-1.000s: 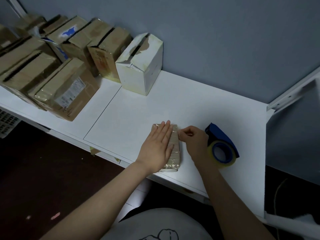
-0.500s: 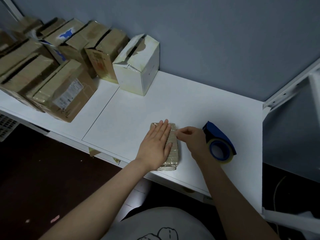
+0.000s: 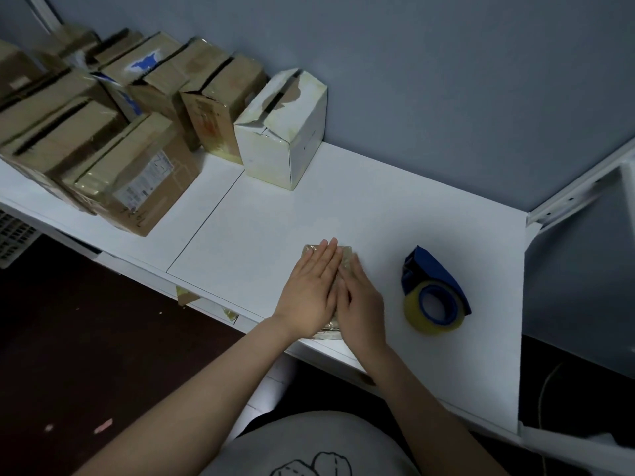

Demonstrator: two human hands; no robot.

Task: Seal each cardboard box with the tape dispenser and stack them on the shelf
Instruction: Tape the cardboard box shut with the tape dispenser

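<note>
Both hands lie flat with straight, closed fingers, side by side on a small taped box (image 3: 311, 249). The left hand (image 3: 311, 292) presses its left part and the right hand (image 3: 360, 297) its right, neither gripping. The box sits at the tabletop's (image 3: 275, 218) front edge. The tape dispenser (image 3: 434, 293) lies near its right, untouched. White surface shows between the hands and the white box (image 3: 285, 139) by the wall, with brown boxes (image 3: 137, 173) at far left.
</note>
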